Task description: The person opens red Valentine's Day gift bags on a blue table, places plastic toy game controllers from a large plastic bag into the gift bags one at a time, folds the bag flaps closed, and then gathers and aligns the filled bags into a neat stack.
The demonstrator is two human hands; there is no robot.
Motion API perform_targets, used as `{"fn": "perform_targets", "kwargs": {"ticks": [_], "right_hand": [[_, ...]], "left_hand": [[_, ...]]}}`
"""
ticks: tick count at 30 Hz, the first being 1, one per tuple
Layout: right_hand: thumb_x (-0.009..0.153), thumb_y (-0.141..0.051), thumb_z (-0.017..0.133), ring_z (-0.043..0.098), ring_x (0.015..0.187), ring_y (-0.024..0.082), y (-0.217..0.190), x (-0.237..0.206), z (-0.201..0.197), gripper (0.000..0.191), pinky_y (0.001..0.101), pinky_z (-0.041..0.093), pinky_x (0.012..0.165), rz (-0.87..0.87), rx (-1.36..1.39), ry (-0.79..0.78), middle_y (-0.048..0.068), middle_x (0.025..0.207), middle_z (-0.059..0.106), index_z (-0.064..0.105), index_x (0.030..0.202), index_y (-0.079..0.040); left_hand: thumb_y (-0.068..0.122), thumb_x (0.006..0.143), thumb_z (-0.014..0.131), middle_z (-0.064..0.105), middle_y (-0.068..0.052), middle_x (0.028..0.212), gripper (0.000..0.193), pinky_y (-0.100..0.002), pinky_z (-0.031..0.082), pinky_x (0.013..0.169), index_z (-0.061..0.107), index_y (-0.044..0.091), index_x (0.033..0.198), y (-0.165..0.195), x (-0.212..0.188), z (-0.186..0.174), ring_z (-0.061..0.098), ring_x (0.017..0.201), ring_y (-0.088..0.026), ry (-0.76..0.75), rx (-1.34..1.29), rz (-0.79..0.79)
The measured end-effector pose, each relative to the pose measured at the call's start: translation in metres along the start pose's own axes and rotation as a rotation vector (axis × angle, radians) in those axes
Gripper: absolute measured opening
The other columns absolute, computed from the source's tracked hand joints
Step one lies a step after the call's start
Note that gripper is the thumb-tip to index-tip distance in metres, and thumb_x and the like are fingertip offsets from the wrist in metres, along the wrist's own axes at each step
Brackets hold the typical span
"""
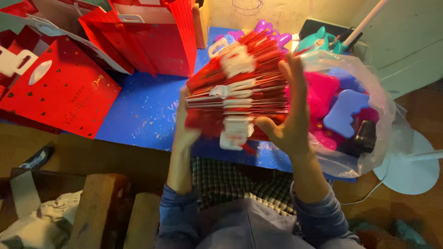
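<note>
Head view: hands point(240, 129) hold bag stack point(235, 87) edge-on; handles toward camera.

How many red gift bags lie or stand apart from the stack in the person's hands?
3: one flat gift bag at left, one standing gift bag behind, one partial bag top left. More may be hidden.

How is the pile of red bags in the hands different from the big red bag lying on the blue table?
The stack of folded red paper bags is many bags, squeezed between both hands and lifted. The flat red heart-speckled paper bag is single, untouched, lying on the blue table. Both are red with white handles.
</note>
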State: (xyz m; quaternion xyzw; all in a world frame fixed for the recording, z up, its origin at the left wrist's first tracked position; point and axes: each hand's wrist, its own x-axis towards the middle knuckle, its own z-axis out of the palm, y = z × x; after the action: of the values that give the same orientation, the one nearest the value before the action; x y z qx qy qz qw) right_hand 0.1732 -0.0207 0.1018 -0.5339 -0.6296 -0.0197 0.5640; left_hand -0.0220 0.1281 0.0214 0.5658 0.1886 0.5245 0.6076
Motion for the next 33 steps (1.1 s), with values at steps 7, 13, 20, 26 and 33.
{"fn": "perform_targets", "kwargs": {"ticks": [7,13,20,26,33], "right_hand": [[0.11,-0.061,0.052,0.041,0.158,0.028,0.009,0.002,0.002,0.084,0.0415,0.029,0.131,0.087,0.091,0.036,0.016,0.167,0.042,0.026,0.168,-0.006],[0.107,-0.072,0.01,0.018,0.165,0.03,0.003,0.035,-0.026,0.093,0.0485,0.009,0.136,0.086,-0.146,-0.224,0.018,0.173,0.022,0.019,0.17,-0.005],[0.103,-0.074,0.011,0.005,0.163,0.029,0.003,0.071,-0.023,0.093,0.0619,-0.003,0.128,0.171,-0.589,-0.539,0.014,0.175,0.008,0.012,0.166,-0.005],[0.105,-0.07,0.014,0.007,0.167,0.027,0.002,0.083,-0.034,0.091,0.0628,-0.002,0.134,0.014,-0.646,-0.392,0.014,0.178,0.011,0.013,0.17,-0.006],[0.111,-0.023,0.066,0.045,0.144,0.032,0.0,0.076,-0.022,0.046,0.048,0.037,0.121,-0.034,-0.456,-0.258,0.017,0.156,0.046,0.051,0.151,-0.008]], "left_hand": [[0.016,0.094,0.078,0.066,-0.009,0.134,0.054,-0.034,0.053,0.106,0.053,0.004,0.141,-0.011,0.0,0.003,0.064,0.12,-0.016,-0.143,0.159,-0.002],[0.02,0.102,0.077,0.066,-0.013,0.14,0.057,-0.037,0.053,0.112,0.049,0.002,0.148,-0.009,0.006,0.009,0.063,0.126,-0.019,-0.055,0.182,-0.041],[0.026,0.09,0.086,0.048,-0.017,0.159,0.106,-0.043,0.045,0.122,0.014,0.007,0.165,-0.007,0.002,0.007,0.054,0.143,-0.026,-0.063,0.201,0.022],[0.024,0.087,0.09,0.035,-0.019,0.171,0.115,-0.047,0.036,0.131,0.011,0.01,0.17,-0.009,0.001,0.003,0.042,0.157,-0.029,-0.132,0.23,0.088],[0.024,0.087,0.091,0.037,-0.018,0.169,0.119,-0.048,0.039,0.131,0.007,0.012,0.17,-0.011,-0.001,0.007,0.046,0.155,-0.03,-0.101,0.13,0.121]]}}
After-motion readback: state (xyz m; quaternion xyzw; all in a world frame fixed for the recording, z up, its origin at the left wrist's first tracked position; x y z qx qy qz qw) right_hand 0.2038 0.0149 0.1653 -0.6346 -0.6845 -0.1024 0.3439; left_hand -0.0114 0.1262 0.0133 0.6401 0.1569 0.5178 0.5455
